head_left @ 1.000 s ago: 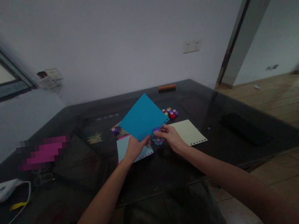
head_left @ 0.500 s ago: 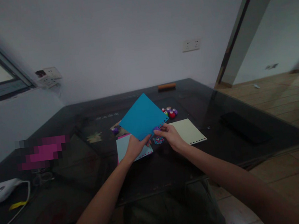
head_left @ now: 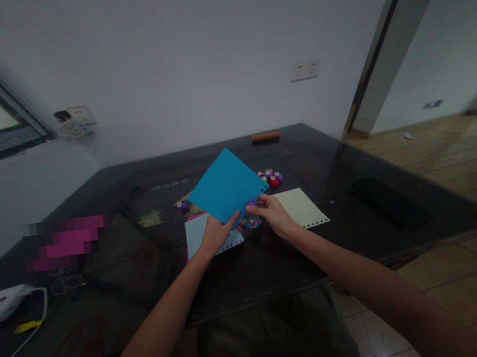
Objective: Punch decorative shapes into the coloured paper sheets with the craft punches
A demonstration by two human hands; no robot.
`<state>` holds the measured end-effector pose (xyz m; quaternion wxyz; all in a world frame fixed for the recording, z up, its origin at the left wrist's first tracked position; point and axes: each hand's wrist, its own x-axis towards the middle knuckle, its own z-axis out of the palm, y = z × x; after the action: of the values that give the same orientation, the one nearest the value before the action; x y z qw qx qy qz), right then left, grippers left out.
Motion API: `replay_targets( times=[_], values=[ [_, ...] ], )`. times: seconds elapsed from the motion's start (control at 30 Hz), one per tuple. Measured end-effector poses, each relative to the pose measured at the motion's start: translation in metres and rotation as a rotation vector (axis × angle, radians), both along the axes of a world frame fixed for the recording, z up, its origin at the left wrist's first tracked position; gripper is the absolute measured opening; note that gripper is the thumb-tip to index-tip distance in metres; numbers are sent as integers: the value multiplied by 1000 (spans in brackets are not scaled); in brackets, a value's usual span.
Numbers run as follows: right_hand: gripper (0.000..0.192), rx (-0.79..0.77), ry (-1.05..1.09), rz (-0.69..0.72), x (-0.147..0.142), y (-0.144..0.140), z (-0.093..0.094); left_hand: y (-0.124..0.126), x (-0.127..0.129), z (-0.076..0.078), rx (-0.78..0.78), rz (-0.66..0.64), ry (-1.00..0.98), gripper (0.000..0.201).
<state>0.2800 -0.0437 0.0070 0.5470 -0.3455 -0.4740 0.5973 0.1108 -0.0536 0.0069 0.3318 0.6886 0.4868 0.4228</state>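
Above the tabletop, the left hand pinches the blue sheet; the right hand grips a purple object at its holed edge. Apparently hole-punching, which calls for steady alignment.

We hold a flat blue sheet turned cornerwise, its lower corner pinched in our left hand. Small holes mark the edge beside our right hand, which grips a small purple object at that edge.
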Motion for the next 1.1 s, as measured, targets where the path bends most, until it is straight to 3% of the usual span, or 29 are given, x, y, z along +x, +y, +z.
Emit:
replay_targets(
  times=[0.83,1.1],
  values=[
    [35,-7,-58,136,4,1,0,4,-2,-3,19,103,-8,23],
    [28,-57,-83,185,10,5,6,4,-4,6,50,164,-59,18]
  ],
)
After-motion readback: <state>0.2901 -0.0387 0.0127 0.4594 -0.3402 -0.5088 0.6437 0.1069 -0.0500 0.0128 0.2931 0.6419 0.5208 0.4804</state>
